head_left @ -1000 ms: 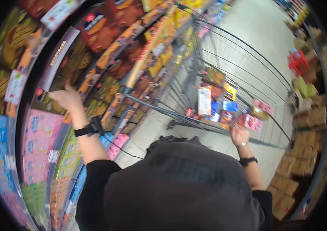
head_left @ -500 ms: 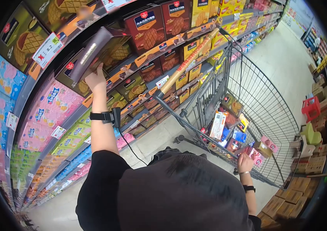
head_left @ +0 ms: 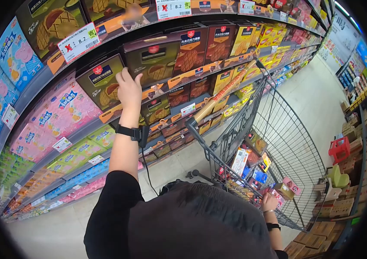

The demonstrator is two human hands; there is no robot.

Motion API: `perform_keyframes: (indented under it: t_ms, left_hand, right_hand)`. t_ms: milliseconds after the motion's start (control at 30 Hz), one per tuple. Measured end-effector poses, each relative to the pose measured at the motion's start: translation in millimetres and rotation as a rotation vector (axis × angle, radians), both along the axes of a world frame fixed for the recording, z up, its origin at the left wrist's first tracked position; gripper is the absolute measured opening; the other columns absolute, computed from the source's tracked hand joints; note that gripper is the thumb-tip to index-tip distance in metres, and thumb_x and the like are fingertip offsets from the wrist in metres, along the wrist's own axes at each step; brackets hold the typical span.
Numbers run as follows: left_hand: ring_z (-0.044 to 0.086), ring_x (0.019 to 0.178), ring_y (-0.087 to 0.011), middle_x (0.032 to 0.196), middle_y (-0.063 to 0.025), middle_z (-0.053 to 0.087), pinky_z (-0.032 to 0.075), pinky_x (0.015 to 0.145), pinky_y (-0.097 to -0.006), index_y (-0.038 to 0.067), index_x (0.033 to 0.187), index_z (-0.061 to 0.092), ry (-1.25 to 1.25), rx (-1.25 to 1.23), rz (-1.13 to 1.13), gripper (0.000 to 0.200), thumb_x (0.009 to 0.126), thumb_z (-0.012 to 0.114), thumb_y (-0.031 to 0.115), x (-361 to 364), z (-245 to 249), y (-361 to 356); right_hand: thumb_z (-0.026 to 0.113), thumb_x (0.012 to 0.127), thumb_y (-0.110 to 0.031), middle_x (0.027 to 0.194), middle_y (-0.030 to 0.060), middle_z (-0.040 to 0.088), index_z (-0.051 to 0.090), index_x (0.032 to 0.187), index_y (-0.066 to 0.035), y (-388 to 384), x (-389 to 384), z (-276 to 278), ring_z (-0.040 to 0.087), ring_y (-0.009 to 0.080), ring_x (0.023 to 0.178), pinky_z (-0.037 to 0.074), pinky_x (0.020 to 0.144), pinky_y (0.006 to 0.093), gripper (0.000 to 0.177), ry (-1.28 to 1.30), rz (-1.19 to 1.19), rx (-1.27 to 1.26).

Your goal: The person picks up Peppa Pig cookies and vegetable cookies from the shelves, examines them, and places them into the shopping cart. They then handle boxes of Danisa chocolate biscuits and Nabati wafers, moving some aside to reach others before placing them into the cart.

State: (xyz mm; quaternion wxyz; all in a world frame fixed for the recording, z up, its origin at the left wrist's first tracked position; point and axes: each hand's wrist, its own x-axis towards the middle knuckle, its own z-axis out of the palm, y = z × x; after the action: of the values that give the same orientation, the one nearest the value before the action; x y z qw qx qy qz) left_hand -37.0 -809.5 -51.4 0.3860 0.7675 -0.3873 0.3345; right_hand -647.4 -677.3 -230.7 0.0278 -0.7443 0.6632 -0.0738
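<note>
My left hand [head_left: 129, 86] is up at the shelf with its fingers apart and the thumb out, in front of dark green waffle-biscuit boxes. Its fingertips are right at the gap between one green box [head_left: 102, 83] on the left and a second green box [head_left: 151, 60] on the right, both standing on the shelf. Low on the right, my right hand [head_left: 270, 202] is closed around the side rim of a wire shopping cart [head_left: 293, 114]. Several packages lie in the cart, among them a pink box [head_left: 291, 186] close to that hand.
Pink cartoon boxes [head_left: 62, 103] fill the shelf to the left; brown and yellow boxes [head_left: 244, 39] continue along it. Price tags [head_left: 79, 43] line the shelf edges. The cart's handle [head_left: 224, 93] lies near the shelf. Across the aisle stand a red stool [head_left: 339, 149] and cardboard cartons [head_left: 315, 237].
The green box that was tilted out in my left hand now stands upright on the shelf. My left hand has loosened its fingers. The right hand stays on the cart rim.
</note>
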Motion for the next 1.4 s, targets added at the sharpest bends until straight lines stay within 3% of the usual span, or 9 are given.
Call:
perform_keyframes:
  t_ms: [133, 367, 833, 900, 1000, 1033, 1233, 1333, 1400]
  left_hand:
    - [0.053, 0.081, -0.032, 0.103, -0.0123, 0.038, 0.047, 0.065, -0.0411, 0.011, 0.11, 0.041, 0.127, -0.053, 0.011, 0.06, 0.062, 0.074, 0.025, 6.1, -13.5, -10.6]
    - [0.02, 0.124, -0.0306, 0.133, -0.0052, 0.025, 0.025, 0.089, -0.0576, 0.026, 0.13, 0.03, -0.414, 0.208, -0.049, 0.09, 0.053, 0.078, 0.032, -21.6, 45.9, -31.0]
    - [0.038, 0.115, -0.0301, 0.126, -0.0055, 0.04, 0.029, 0.081, -0.0661, 0.024, 0.13, 0.032, -0.636, 0.3, 0.127, 0.075, 0.066, 0.062, 0.051, -0.5, 43.6, -59.3]
    - [0.036, 0.117, -0.0335, 0.127, -0.0077, 0.041, 0.028, 0.084, -0.0646, 0.019, 0.127, 0.039, -0.598, 0.049, -0.205, 0.067, 0.07, 0.062, 0.048, -40.5, 43.5, -48.2]
    - [0.042, 0.112, -0.0311, 0.119, -0.016, 0.047, 0.03, 0.096, -0.0362, 0.0, 0.118, 0.045, -0.12, 0.322, -0.87, 0.045, 0.08, 0.057, 0.019, -133.0, 19.2, -12.8]
    - [0.039, 0.115, -0.0319, 0.121, -0.0166, 0.045, 0.029, 0.096, -0.0391, 0.003, 0.12, 0.044, -0.026, 0.477, -0.888, 0.047, 0.079, 0.058, 0.022, -154.1, -1.4, -6.2]
    - [0.041, 0.109, -0.0382, 0.124, -0.0238, 0.035, 0.035, 0.086, -0.046, 0.021, 0.133, 0.027, -0.257, 1.01, -0.293, 0.069, 0.076, 0.051, 0.05, -225.8, -62.0, -21.0]
    - [0.046, 0.101, -0.0365, 0.121, -0.0225, 0.038, 0.038, 0.082, -0.0448, 0.024, 0.135, 0.023, -0.353, 1.016, -0.197, 0.069, 0.076, 0.052, 0.045, -232.1, -69.4, -26.2]
    - [0.047, 0.1, -0.0367, 0.12, -0.0226, 0.039, 0.039, 0.082, -0.0433, 0.023, 0.135, 0.024, -0.395, 0.988, -0.186, 0.069, 0.076, 0.054, 0.041, -231.0, -74.5, -30.1]
  right_hand:
    - [0.038, 0.081, -0.023, 0.065, 0.0112, 0.054, 0.052, 0.061, -0.007, 1.2, 2.8, 3.0, 0.054, 0.0316, 0.058, 0.042, 0.051, 0.0419, 0.029, 0.034, -0.012, -0.019]
    - [0.039, 0.082, -0.024, 0.065, 0.0117, 0.053, 0.053, 0.062, -0.007, 1.2, 3.8, 5.9, 0.054, 0.0319, 0.058, 0.042, 0.052, 0.0422, 0.03, 0.029, 0.006, -0.022]
    - [0.041, 0.083, -0.032, 0.081, 0.015, 0.059, 0.059, 0.084, -0.006, -5.5, 2.0, 26.2, 0.057, 0.0306, 0.075, 0.045, 0.065, 0.0401, 0.032, -0.168, -0.022, 0.258]
    - [0.047, 0.083, -0.031, 0.092, 0.0175, 0.058, 0.058, 0.094, -0.005, -14.0, -13.9, 33.9, 0.056, 0.0312, 0.085, 0.045, 0.074, 0.036, 0.031, -0.322, 0.095, 0.433]
    - [0.05, 0.084, -0.029, 0.102, 0.0148, 0.056, 0.054, 0.106, -0.004, -39.4, -22.5, 136.3, 0.053, 0.0248, 0.096, 0.042, 0.083, 0.032, 0.034, -0.457, 0.077, 0.772]
    - [0.05, 0.084, -0.029, 0.103, 0.0131, 0.056, 0.053, 0.109, -0.004, -50.4, -30.4, 167.5, 0.053, 0.0222, 0.097, 0.041, 0.084, 0.0317, 0.035, -0.581, 0.114, 0.789]
    - [0.042, 0.086, -0.041, 0.088, 0.0101, 0.06, 0.05, 0.107, 0.001, -180.5, -81.2, 291.7, 0.059, 0.0208, 0.085, 0.046, 0.079, 0.0338, 0.047, -0.558, 0.449, 0.446]
    - [0.044, 0.089, -0.026, 0.087, 0.0139, 0.061, 0.049, 0.107, 0.002, -276.3, -94.5, 245.6, 0.059, 0.022, 0.082, 0.049, 0.073, 0.0317, 0.034, -1.319, 0.268, 0.578]
    - [0.042, 0.086, -0.039, 0.1, 0.0093, 0.057, 0.049, 0.11, -0.001, -341.7, -113.3, 143.1, 0.056, 0.0189, 0.09, 0.045, 0.079, 0.0341, 0.045, -1.197, 0.222, 0.525]
